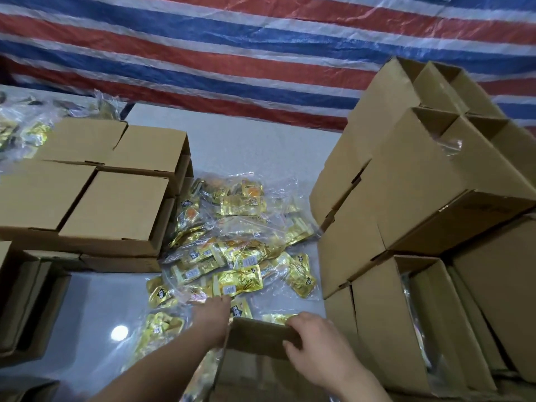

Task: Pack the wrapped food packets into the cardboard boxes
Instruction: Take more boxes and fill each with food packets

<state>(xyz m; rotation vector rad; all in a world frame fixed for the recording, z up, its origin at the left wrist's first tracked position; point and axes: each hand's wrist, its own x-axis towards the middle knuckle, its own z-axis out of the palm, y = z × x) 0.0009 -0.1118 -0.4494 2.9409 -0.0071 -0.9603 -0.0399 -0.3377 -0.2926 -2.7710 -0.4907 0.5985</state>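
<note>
Now our left hand (213, 310) reaches into the packets (232, 242) heaped in clear bags on the table (87, 309); fingertips touch a bag, but we cannot tell whether they have closed on it. Right hand (316, 340) grips the far flap of the open box (261, 339) just beside the heap. Best take a whole bag, not loose film. Keep the flap back. Closed boxes (116, 198) left, open stack (420, 198) right.
</note>
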